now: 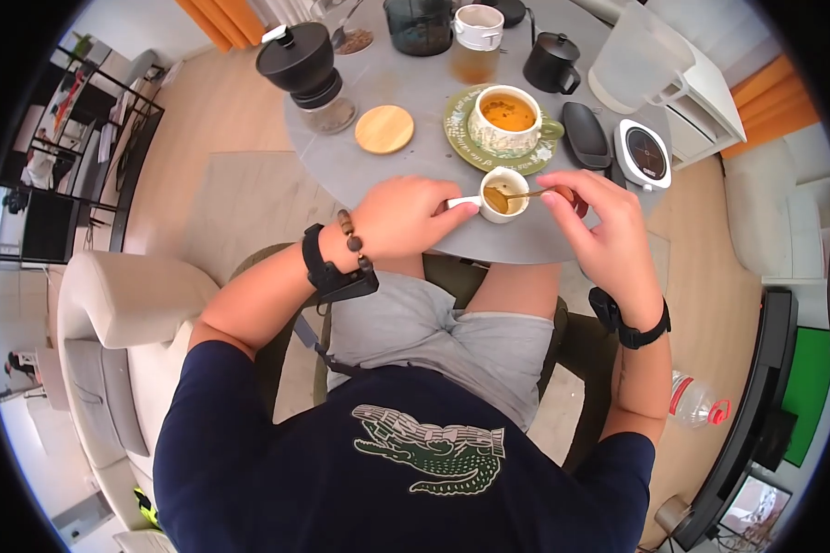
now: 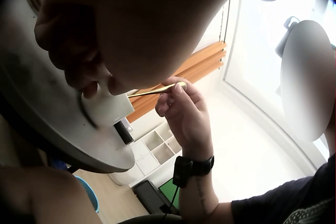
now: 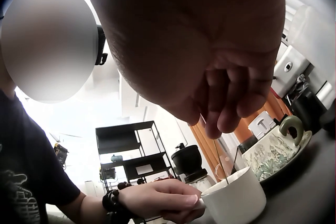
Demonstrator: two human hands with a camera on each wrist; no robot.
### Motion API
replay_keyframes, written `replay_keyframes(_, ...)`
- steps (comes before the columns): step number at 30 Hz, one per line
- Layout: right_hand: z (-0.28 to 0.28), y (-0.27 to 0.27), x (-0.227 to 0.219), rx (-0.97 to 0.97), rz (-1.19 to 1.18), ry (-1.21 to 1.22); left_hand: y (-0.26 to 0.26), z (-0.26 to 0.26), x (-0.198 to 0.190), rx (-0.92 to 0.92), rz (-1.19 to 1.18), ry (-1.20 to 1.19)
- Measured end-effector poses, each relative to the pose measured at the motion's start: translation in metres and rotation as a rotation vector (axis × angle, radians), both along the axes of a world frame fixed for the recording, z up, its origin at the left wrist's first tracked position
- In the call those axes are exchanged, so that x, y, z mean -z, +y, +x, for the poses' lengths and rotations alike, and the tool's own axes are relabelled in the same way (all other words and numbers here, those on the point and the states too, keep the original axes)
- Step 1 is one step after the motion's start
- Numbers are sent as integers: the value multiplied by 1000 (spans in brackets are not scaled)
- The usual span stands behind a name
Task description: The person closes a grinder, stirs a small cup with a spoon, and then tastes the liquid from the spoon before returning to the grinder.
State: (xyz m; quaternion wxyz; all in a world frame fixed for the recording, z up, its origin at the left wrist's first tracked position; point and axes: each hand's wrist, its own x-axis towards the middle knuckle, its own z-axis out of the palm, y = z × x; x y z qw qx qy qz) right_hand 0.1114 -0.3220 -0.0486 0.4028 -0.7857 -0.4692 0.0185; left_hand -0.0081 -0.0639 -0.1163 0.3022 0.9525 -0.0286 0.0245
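Observation:
The left hand grips the handle of a small white cup at the table's near edge. Pinched between thumb and fingers of the right hand is a thin gold spoon, its bowl inside the cup. In the right wrist view the spoon's stem goes down into the white cup. Just beyond stands a patterned cup of amber liquid on a green saucer. The left wrist view shows the right hand holding the spoon's end.
Around the grey table stand a black grinder, a round wooden lid, a glass of amber liquid, a black pitcher, a black tray, a white scale and a clear jug.

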Motion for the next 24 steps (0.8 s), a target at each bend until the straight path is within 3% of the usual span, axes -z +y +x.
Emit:
replay_keyframes(2, -4, 5, 2, 6, 20, -15, 6, 2, 0, 54, -172, 112)
replay_keyframes(14, -2, 5, 2, 56, 81, -277, 32, 24, 10, 128, -546, 476)
replay_keyframes(24, -2, 7, 10, 22, 98, -299, 32, 24, 16, 140, -598, 449)
